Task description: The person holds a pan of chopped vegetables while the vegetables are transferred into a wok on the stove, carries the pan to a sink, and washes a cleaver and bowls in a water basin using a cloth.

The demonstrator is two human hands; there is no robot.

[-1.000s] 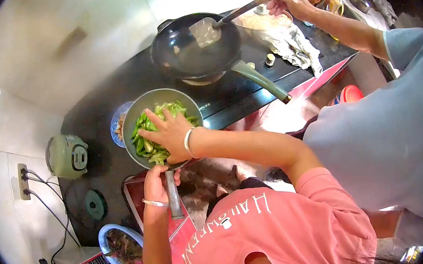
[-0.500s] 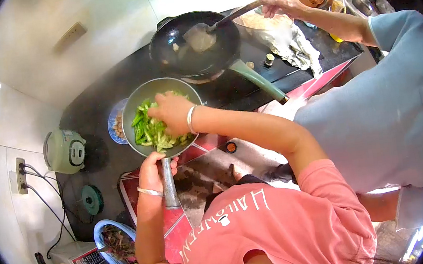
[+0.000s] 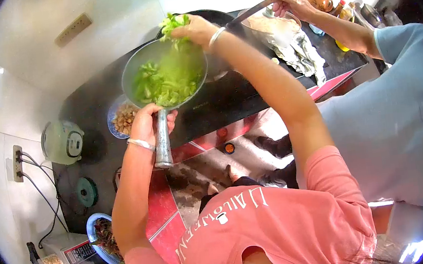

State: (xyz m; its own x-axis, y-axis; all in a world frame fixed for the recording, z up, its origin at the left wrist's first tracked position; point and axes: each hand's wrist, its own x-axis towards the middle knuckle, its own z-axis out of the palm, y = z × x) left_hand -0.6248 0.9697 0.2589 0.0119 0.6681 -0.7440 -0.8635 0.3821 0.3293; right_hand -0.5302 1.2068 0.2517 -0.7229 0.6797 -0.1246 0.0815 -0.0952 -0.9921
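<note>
My left hand [image 3: 149, 122] is closed round the metal handle [image 3: 162, 145] of a grey saucepan [image 3: 133, 60], near where it meets the pan. Chopped green vegetables [image 3: 169, 83], which look like pepper pieces, lie in the pan, which is raised in front of the wok and blurred by motion. My right hand [image 3: 196, 30] grips a bunch of the same green pieces [image 3: 172, 24] over the pan's far rim, beside the dark wok [image 3: 214, 16]. The pan and my right arm hide most of the wok.
At right, a co-worker's hand [image 3: 292, 4] holds a spatula handle [image 3: 252, 11] reaching to the wok. A blue-rimmed plate of brownish pieces [image 3: 123, 118], a rice cooker [image 3: 64, 142], a green lid [image 3: 87, 191] and a blue basket [image 3: 95, 226] stand at left. A cloth [image 3: 300, 59] lies right.
Both hands have moved up and away from me, bringing the saucepan to the wok's near edge. My right hand has come out of the pan with green pieces and now covers part of the wok.
</note>
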